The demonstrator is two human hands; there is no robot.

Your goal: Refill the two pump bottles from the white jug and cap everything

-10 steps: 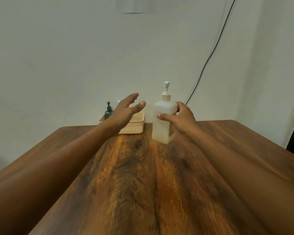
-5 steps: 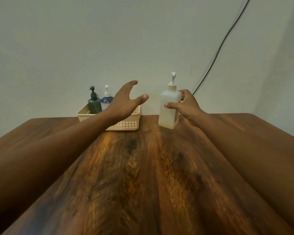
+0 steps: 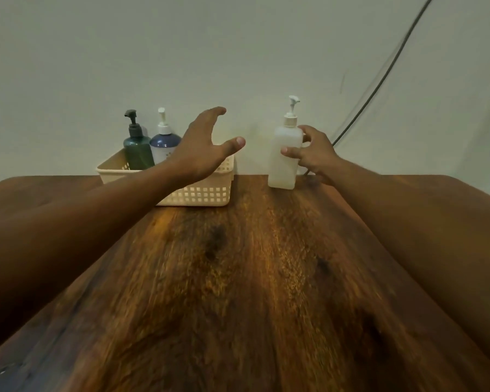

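Note:
A translucent white pump bottle stands upright on the wooden table near its far edge. My right hand is on its right side, thumb on the front and fingers around the back. My left hand hovers with fingers spread over a cream basket. Upright in the basket's left part are a dark green pump bottle and a blue-and-white pump bottle. My left hand hides the basket's right part.
A pale wall rises right behind the table's far edge. A dark cable runs down the wall to the right of the white bottle. Both my forearms stretch across the table's sides.
My right hand carried the white pump bottle farther away and to the right, and it now rests on the table. My left hand stayed open above the basket.

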